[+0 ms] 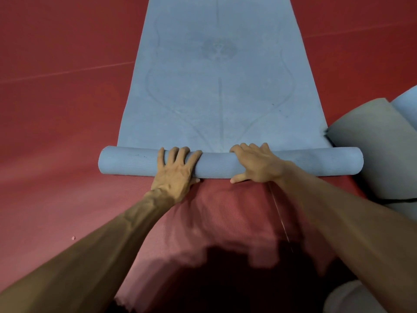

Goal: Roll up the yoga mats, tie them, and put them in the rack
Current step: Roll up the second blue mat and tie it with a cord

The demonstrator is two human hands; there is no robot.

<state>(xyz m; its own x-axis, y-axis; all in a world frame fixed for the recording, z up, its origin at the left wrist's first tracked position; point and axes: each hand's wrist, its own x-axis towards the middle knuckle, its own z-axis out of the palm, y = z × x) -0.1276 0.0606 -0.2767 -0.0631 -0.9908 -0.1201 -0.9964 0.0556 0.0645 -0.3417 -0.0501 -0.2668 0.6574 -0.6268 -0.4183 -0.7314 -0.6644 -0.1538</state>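
Observation:
A light blue yoga mat lies flat on the red floor, stretching away from me. Its near end is rolled into a thick tube lying crosswise. My left hand rests on top of the roll left of its middle, fingers spread over it and thumb at its near side. My right hand lies over the roll right of the middle, fingers curved across the top and thumb against the near edge. Beneath the blue mat, a pink mat lies flat toward me.
At the right edge lies a rolled grey mat with a black strap around it, close to the roll's right end. Behind it shows part of another pale blue roll. Red floor spreads to the left and far right.

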